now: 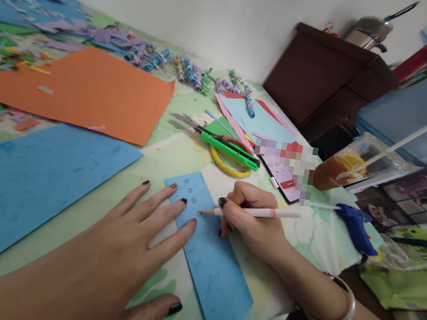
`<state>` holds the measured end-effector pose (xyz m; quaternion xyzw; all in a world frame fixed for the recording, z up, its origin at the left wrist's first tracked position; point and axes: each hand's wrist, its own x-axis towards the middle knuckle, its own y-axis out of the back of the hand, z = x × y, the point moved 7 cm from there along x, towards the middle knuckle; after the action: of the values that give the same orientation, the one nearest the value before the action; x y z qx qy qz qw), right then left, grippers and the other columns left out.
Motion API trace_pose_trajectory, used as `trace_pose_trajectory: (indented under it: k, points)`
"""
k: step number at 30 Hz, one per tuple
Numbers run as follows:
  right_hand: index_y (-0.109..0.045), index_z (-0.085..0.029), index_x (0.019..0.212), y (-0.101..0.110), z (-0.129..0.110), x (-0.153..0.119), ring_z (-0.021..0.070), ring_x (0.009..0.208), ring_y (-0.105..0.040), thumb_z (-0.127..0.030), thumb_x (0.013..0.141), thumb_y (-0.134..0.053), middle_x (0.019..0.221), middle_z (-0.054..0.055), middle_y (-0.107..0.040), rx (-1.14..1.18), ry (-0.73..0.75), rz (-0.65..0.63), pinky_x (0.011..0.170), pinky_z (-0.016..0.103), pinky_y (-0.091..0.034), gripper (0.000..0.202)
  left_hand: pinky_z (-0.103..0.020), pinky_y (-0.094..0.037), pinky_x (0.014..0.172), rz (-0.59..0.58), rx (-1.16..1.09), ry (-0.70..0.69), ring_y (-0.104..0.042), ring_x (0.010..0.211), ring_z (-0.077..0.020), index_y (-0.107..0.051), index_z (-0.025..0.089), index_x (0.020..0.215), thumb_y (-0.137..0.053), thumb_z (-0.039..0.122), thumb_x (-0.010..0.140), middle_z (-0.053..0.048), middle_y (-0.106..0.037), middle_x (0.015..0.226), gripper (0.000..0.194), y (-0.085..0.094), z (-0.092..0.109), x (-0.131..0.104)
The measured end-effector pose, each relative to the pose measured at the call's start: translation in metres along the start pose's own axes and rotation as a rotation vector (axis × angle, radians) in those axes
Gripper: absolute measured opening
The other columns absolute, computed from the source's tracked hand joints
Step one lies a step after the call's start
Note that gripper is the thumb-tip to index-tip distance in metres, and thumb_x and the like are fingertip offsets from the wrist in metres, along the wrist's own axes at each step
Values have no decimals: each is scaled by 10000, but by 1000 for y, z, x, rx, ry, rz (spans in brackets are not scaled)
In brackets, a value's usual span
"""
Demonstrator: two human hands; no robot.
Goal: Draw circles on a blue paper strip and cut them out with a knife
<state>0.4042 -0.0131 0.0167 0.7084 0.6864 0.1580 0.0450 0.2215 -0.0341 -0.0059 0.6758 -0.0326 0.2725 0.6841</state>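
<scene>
My left hand (129,244) lies flat with fingers spread, its fingertips pressing the left edge of a narrow blue paper strip (208,260) on the table. My right hand (252,224) grips a white and pink pencil (257,213), whose tip touches the strip near several small drawn circles (190,192). A silver bangle (340,307) sits on my right wrist.
A large blue sheet (19,193) and an orange sheet (86,89) lie to the left. Green cutter and scissors (227,148), a phone (286,177), a blue glue gun (357,228), an iced drink (338,170) and curled paper pieces (187,71) surround the strip. A dark cabinet (326,75) stands behind.
</scene>
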Motion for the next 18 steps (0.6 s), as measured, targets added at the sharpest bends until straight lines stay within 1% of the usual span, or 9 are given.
trace_pose_trajectory:
  k: [3,9,12,15,18]
  points:
    - [-413,-221,545,1,0,-1,108,390,-591,-156,777,-578,440,-67,-508,17,-10,19,399,197,-398,292,-547,-203,1218,3,2,1,-331,1478,-371,-470,226,1492,-555,521,927,-116,-460,1563,643,0,0,0]
    - [-417,-217,547,-1,-1,-1,100,404,-577,-170,790,-592,447,-60,-510,-47,9,-18,405,194,-380,304,-558,-201,1208,4,17,-7,-343,1466,-381,-480,214,1482,-564,517,920,-128,-473,1548,644,0,0,0]
    - [-402,-218,548,-1,-1,-1,99,406,-575,-173,797,-587,453,-61,-501,-65,13,-23,396,194,-366,313,-566,-219,1200,1,18,-5,-355,1459,-383,-482,220,1480,-567,508,918,-123,-484,1540,637,0,0,0]
    - [-382,-222,547,-1,-1,0,98,407,-572,-152,787,-573,451,-64,-501,-55,14,-19,401,196,-376,314,-562,-222,1199,-7,21,-2,-339,1468,-378,-462,225,1495,-556,507,923,-117,-473,1548,645,-1,0,0]
    - [-372,-223,549,-2,0,0,95,412,-567,-133,777,-564,445,-64,-511,-39,16,-23,423,201,-390,311,-556,-193,1207,-11,21,-7,-306,1484,-376,-449,222,1504,-549,519,929,-121,-450,1564,655,-1,0,-1]
